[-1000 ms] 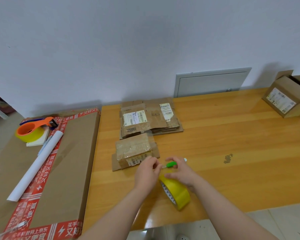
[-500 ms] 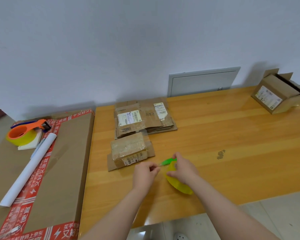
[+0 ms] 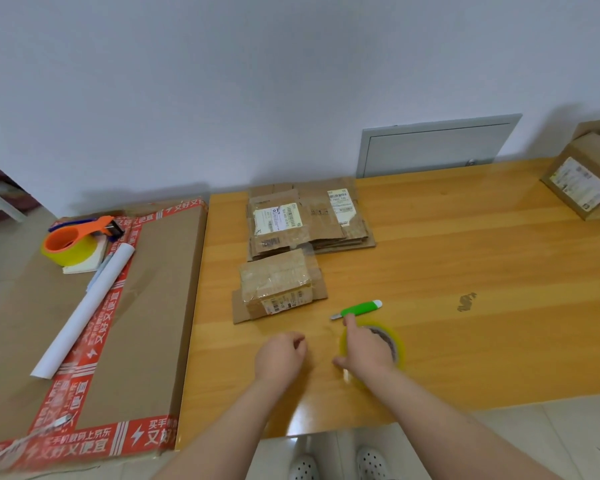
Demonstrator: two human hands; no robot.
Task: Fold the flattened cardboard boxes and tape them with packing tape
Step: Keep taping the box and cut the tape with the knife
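Tape roll [image 3: 398,347]: laid flat on the table [image 3: 465,254], near edge.
Right hand [image 3: 364,351]: rested on the roll, fingers spread, nothing clamped.
Left hand [image 3: 280,355]: curled beside it; a pinch cannot be told.
Flattened boxes [image 3: 309,220]: stacked well beyond, long axis left-to-right, nearer the left hand.

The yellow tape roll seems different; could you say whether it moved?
Yes. The yellow tape roll tipped from on edge to flat, ending closer to the green knife, under the right hand.
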